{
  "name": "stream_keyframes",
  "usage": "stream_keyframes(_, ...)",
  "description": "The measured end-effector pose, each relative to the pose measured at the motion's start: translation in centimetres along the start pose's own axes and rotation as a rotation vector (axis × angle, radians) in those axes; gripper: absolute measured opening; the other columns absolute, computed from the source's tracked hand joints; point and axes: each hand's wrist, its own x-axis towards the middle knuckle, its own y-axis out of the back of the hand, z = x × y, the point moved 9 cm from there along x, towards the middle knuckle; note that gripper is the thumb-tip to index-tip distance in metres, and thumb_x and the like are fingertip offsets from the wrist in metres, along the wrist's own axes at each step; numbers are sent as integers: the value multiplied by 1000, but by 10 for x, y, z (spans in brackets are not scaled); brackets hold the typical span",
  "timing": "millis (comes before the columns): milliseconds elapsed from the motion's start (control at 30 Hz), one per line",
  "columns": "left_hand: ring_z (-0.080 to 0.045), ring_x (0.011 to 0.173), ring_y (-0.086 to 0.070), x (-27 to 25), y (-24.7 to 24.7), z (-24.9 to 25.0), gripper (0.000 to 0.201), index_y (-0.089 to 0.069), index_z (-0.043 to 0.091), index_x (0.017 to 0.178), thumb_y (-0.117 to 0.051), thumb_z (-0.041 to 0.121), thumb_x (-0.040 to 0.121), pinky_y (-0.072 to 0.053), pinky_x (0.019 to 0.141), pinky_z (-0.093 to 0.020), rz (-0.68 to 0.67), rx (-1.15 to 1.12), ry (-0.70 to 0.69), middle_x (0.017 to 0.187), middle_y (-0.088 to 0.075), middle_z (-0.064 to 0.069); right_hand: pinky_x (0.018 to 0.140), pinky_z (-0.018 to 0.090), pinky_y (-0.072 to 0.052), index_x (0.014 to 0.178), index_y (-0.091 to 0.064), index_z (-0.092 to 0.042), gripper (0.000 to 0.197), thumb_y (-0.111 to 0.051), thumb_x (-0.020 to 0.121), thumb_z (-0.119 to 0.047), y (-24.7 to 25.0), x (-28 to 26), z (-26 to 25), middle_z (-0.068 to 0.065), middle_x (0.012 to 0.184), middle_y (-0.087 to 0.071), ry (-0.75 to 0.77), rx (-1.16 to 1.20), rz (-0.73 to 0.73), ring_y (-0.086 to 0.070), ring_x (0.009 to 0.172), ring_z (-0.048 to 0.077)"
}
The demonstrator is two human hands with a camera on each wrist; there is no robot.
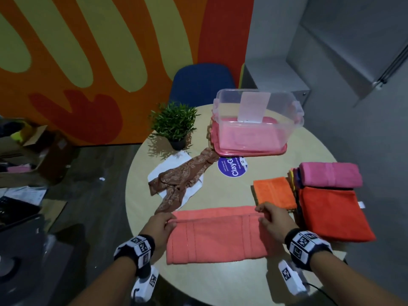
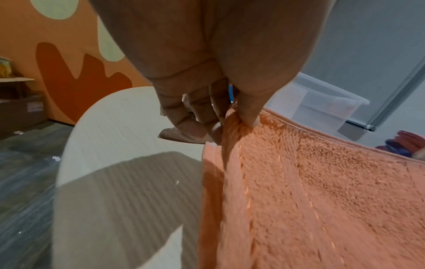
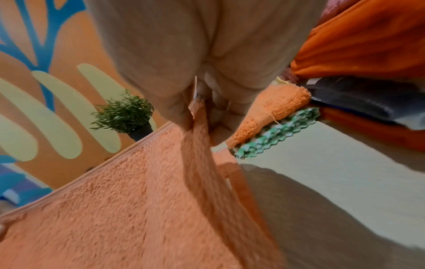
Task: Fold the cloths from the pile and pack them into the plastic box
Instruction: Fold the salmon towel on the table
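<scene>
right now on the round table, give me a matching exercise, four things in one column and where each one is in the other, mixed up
Things:
1. salmon terry towel
2. clear plastic box
3. small green potted plant
4. brown patterned scarf

Places:
A. far side, standing on a pink lid
B. lying over a white sheet
C. near edge, its corners pinched by the left hand and the right hand
D. left of the box, near the far edge

Pairs: 1-C, 2-A, 3-D, 4-B

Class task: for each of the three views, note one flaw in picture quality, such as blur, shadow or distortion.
Head view: wide-angle bending, dim corners, round beige table curved. Left wrist view: hard arm shadow beside the salmon terry towel. Right wrist view: motion blur smears the towel's near edge.
</scene>
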Motion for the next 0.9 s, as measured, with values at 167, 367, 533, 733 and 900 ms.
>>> stream_keyframes(167,-17,83,-61,33,-6,-13,14,-69,20,102,-57,22,95,-40,66,-24,55,-29,46,94,-68,-1,75,26,-44,103,-64,-20,23,-62,87,-4,-11,30,1,1,85,-68,-85,-10,145,-62,81,20)
stream_keyframes(367,-19,82,-55,56,-13,-27,16,-65,19,94,-52,29,98,-37,67,-28,67,-28,10,94,-65,-5,78,29,-48,99,-65,-15,27,-56,81,4,-30,44,5,6,91,-70,-89,-90,163,-66,89,25)
stream_keyframes(533,-17,89,-57,62,-13,-33,1,-58,27,95,-57,26,95,-50,80,-34,76,-1,12,101,-59,1,101,40,-44,124,-58,-14,34,-59,90,-16,-31,28,-11,9,129,-51,15,-246,259,-51,117,28)
stream_keyframes(733,-18,115,-48,51,-30,13,40,-55,28,124,-62,38,86,-44,100,-40,-5,380,-288,127,-48,4,117,44,-27,147,-35,-19,64,-46,90,-44,-88,5,-40,8,155,-28,325,-540,-23,-34,140,31)
stream_keyframes(900,-23,151,11,36,-78,-4,102,9,16,156,-48,67,89,-3,123,-41,-326,622,-309,163,18,-2,121,42,0,159,-9,-17,88,-37,89,-63,-117,5,4,11,165,6,246,-675,-172,1,151,28)
